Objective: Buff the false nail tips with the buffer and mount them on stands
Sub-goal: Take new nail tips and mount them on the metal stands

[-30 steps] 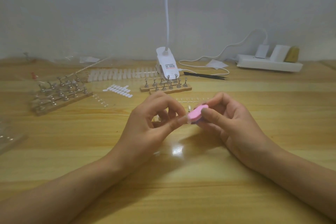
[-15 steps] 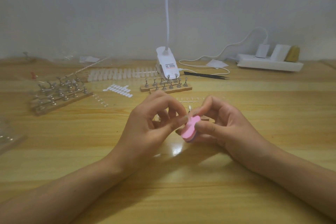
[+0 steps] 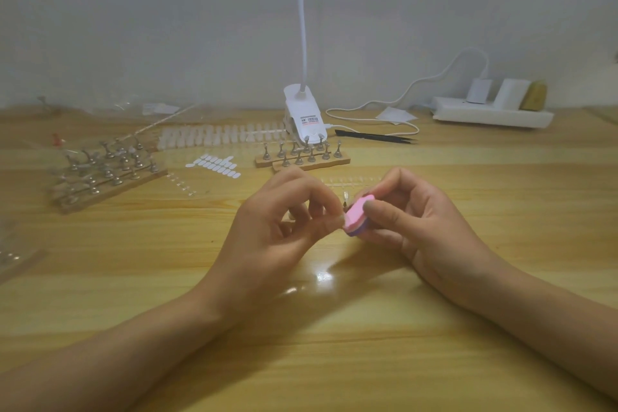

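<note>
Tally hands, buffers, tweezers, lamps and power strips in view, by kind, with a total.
hands: 2, left hand and right hand
pink buffer: 1
black tweezers: 1
clip lamp: 1
power strip: 1
Total: 6

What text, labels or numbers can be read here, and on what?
Sticker on the lamp clip: dark print and a red bar, too blurred to read.
Buffer: no print visible.
Power strip: no print visible.
Nothing else legible.

Under the fingers (image 3: 311, 191) lies a wooden table (image 3: 133, 278); beyond them, a white clip lamp (image 3: 302, 117) and a pale wall (image 3: 167, 27).
</note>
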Demonstrator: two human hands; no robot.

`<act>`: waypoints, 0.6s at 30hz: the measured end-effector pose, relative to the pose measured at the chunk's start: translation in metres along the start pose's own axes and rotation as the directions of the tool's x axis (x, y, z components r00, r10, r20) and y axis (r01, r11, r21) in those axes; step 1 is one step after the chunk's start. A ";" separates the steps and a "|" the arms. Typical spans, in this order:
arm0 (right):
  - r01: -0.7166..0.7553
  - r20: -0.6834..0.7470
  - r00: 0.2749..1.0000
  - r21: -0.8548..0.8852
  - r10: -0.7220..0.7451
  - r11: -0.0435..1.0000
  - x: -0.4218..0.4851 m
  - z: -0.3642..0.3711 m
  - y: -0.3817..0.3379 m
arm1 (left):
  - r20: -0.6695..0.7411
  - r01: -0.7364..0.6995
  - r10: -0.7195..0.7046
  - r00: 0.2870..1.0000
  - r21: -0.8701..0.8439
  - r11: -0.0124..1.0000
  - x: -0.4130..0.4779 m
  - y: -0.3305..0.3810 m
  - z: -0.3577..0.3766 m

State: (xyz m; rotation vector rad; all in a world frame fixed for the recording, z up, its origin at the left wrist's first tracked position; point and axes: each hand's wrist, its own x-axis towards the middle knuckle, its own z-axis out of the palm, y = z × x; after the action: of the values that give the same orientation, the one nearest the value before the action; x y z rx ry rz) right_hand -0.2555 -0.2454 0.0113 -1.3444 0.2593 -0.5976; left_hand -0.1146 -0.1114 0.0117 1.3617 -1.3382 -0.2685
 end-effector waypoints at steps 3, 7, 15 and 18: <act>-0.009 0.068 0.998 -0.056 0.013 0.998 -0.001 0.001 0.002 | -0.006 0.006 -0.006 1.000 0.006 1.000 0.001 -0.001 -0.001; 0.033 -0.022 0.999 -0.060 -0.035 0.998 0.000 0.003 0.000 | 0.020 -0.003 0.002 1.000 0.045 0.999 0.001 -0.002 0.001; 0.022 -0.038 0.999 -0.047 -0.024 0.999 -0.002 0.002 0.000 | 0.001 -0.035 0.035 0.999 0.071 0.997 0.001 -0.003 0.001; -0.006 0.072 0.997 -0.094 0.013 0.996 -0.002 0.002 0.000 | 0.003 -0.054 0.054 0.999 0.104 0.993 0.002 -0.002 0.000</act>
State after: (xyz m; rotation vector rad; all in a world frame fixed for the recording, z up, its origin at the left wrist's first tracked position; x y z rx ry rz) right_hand -0.2559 -0.2423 0.0112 -1.4517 0.2371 -0.5328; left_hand -0.1132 -0.1135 0.0107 1.4095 -1.4034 -0.1634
